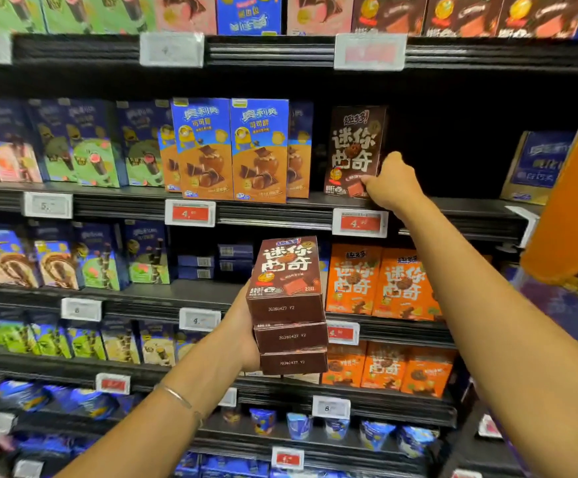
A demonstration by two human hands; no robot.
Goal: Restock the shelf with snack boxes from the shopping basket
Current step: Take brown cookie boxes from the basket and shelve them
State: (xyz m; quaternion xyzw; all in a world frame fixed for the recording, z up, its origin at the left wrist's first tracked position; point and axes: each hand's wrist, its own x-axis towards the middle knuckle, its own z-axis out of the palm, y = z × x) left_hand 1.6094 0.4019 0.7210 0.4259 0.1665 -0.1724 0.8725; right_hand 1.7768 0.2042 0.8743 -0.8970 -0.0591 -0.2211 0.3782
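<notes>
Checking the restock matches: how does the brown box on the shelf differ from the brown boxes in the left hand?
The shelf box stands upright, alone on the shelf, the right hand gripping its lower corner; the held boxes are three, stacked in the left hand. The shelf box shows mainly its front; the held boxes also show date-stamped ends. Both share the brown design with white lettering.

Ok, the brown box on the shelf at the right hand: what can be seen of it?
The brown box is a tall cardboard carton, dark chocolate brown, with large white Chinese lettering and cookie pictures on its front. It stands upright and closed near the front edge of the shelf, apart from the blue and orange boxes to its left. The right hand grips its lower right corner, thumb on the front. It matches the stack of boxes held by the left hand.
</notes>
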